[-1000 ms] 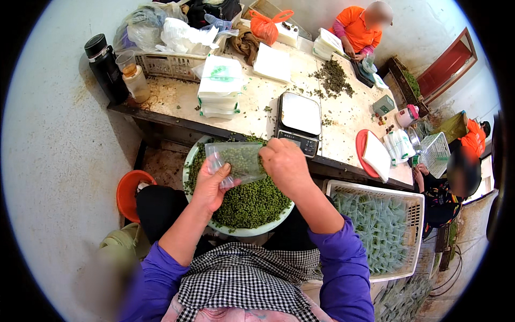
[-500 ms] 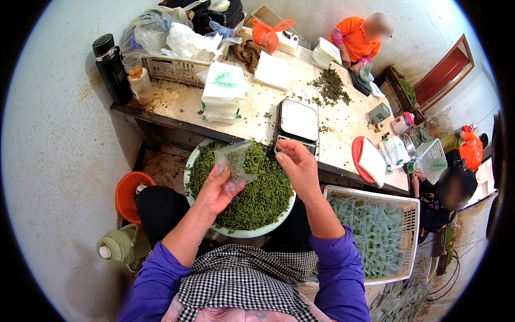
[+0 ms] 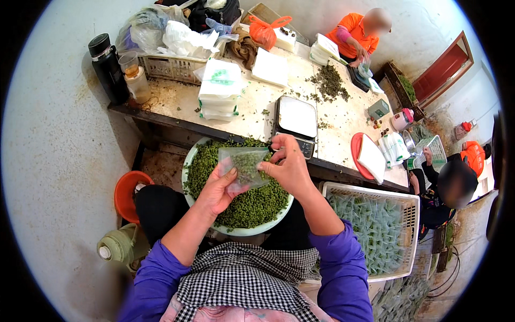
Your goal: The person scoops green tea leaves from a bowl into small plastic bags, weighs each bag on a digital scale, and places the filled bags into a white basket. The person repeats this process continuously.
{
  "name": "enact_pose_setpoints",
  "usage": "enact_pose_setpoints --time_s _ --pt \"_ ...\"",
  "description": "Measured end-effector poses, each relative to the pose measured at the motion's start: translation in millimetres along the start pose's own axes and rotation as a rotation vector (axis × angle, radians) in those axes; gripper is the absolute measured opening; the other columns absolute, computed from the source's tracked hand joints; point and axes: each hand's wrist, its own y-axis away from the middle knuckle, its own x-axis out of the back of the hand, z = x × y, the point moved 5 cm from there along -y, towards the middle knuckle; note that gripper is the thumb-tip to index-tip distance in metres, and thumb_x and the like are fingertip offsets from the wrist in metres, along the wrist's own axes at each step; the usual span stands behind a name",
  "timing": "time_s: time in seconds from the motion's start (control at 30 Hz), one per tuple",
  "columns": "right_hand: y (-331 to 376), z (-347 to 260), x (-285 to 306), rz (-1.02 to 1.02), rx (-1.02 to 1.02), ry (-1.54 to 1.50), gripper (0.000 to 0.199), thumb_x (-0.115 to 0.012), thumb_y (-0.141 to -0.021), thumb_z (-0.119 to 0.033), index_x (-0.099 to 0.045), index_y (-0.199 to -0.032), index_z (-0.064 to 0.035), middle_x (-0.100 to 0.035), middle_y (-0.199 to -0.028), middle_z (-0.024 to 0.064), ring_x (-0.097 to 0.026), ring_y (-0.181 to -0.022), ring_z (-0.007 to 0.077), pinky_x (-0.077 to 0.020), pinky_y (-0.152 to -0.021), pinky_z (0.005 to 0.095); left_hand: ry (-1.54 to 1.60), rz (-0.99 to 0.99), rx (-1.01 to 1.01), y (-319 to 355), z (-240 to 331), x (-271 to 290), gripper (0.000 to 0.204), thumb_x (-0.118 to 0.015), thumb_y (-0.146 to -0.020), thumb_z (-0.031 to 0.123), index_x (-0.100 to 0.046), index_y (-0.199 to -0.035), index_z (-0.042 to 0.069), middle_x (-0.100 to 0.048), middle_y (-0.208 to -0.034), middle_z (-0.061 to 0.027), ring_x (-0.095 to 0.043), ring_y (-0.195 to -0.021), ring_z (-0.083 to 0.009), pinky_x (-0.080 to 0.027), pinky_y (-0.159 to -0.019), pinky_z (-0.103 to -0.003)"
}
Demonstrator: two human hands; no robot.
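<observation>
A clear plastic bag (image 3: 229, 157) is stretched flat between my hands, above a basin (image 3: 251, 232) heaped with small green berries (image 3: 252, 212). My left hand (image 3: 216, 192) grips its lower left part, thumb on top. At the right edge of the bag, the thumb and fingers of my right hand (image 3: 289, 169) are pinched on it. Green shows through the thin film; whether any berries are inside I cannot tell. On the table just beyond my right hand is a digital scale (image 3: 298, 117) with a white pan.
Stacked white bags (image 3: 221, 88) and a loaded crate (image 3: 169, 68) stand on the table (image 3: 182, 110). Right of my knees is a white crate (image 3: 370, 193) of filled bags. An orange bucket (image 3: 124, 196) and green flask (image 3: 120, 244) stand left. Co-workers sit at the far right.
My right hand has come left onto the bag's edge, and the bag now lies flatter and wider between my hands. A co-worker at the back has raised a hand over a bag.
</observation>
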Motion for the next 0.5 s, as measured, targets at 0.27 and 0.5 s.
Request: enact_pose_setpoints --time_s 0.27,0.5 --pt "-6.6 22.5 -18.1 -0.310 -0.266 -0.102 0.021 -0.072 -0.082 -0.003 -0.055 -0.094 -0.0006 -0.061 -0.073 0.0029 -0.056 -0.059 0.0071 -0.0447 -0.051 0.0242 -0.242 0.065 -0.052 -19.3 7.8 0.1 0.045 -0.064 -0.094 0.014 -0.044 -0.134 0.006 -0.058 -0.121 -0.0085 -0.061 -0.108 -0.0189 -0.056 -0.084 -0.037" --pt "-0.7 63.6 -21.6 0.123 -0.265 -0.220 0.027 -0.075 -0.078 -0.007 -0.049 -0.083 -0.0012 -0.058 -0.066 0.0055 -0.060 -0.054 0.0123 -0.0487 -0.046 0.0286 -0.692 0.278 -0.540 4.2 9.7 -6.5 0.028 -0.070 -0.091 0.014 -0.054 -0.111 0.003 -0.056 -0.092 0.0004 -0.052 -0.081 -0.0082 -0.046 -0.074 -0.024"
